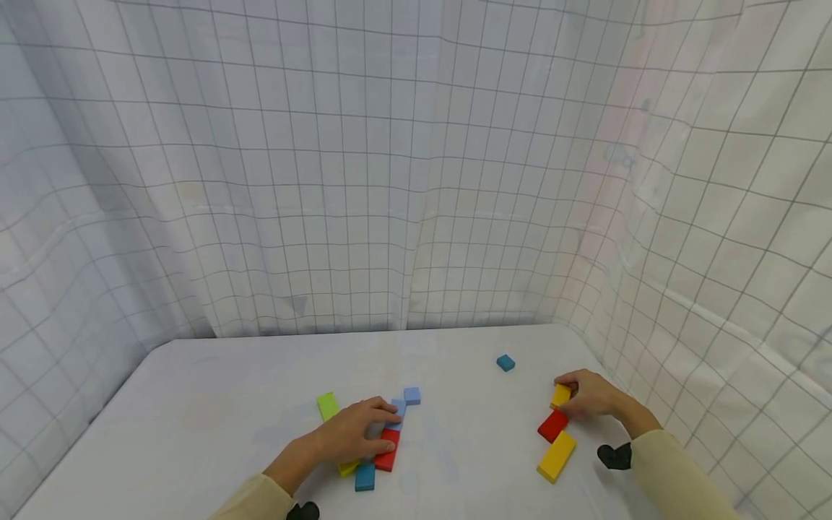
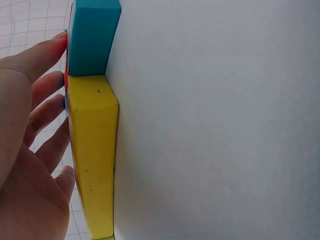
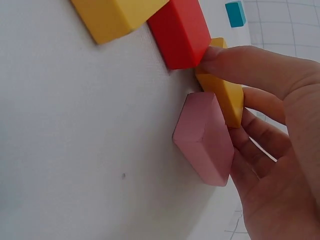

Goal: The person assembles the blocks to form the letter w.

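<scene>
My left hand (image 1: 354,433) lies over a group of wooden blocks, its thumb on a red block (image 1: 388,449) and its fingertips by a light blue block (image 1: 396,415). Under and around that hand are a lime green block (image 1: 328,406), a yellow block (image 2: 92,165), mostly hidden in the head view, and a teal block (image 1: 365,477). At the right, my right hand (image 1: 590,395) pinches a small yellow block (image 3: 227,97) between thumb and fingers. A red block (image 1: 552,426) touches it. A pink block (image 3: 205,140) sits beneath the fingers, hidden in the head view.
A longer yellow block (image 1: 556,457) lies in front of the right-hand red one. Farther back is a small teal block (image 1: 505,362). A light blue cube (image 1: 412,396) stands beyond the left hand. Gridded white curtains (image 1: 390,180) surround the white table (image 1: 227,397).
</scene>
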Available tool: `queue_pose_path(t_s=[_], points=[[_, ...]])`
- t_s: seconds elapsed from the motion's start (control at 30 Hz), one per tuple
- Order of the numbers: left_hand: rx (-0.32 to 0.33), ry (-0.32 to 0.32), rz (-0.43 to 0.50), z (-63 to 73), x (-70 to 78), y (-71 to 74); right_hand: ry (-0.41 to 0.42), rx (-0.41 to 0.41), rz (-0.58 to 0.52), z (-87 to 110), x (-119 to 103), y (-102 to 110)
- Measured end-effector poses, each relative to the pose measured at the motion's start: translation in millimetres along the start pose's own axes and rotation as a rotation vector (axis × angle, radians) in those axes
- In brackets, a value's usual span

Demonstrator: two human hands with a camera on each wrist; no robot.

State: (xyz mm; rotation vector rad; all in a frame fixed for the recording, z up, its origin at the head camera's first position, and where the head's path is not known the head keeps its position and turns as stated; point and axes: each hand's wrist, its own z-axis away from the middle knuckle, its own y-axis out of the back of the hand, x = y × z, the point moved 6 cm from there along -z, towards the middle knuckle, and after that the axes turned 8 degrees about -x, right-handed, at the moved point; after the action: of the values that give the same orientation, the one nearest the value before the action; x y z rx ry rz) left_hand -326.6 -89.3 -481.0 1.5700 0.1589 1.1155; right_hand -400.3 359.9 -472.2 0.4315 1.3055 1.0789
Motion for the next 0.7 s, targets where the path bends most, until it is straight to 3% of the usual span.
queue_pose_path(t_s=[0.37,0.7], points=[[-0.005,0.014,-0.002,-2.0,-2.3,-3.4,0.076,0.035,0.093,-4.9,-25.0,2.2],[-0.006,0.015,-0.021,-0.8,-0.7,-1.9,0.213,-0.018,0.074,-6.3,-63.9,-5.7]])
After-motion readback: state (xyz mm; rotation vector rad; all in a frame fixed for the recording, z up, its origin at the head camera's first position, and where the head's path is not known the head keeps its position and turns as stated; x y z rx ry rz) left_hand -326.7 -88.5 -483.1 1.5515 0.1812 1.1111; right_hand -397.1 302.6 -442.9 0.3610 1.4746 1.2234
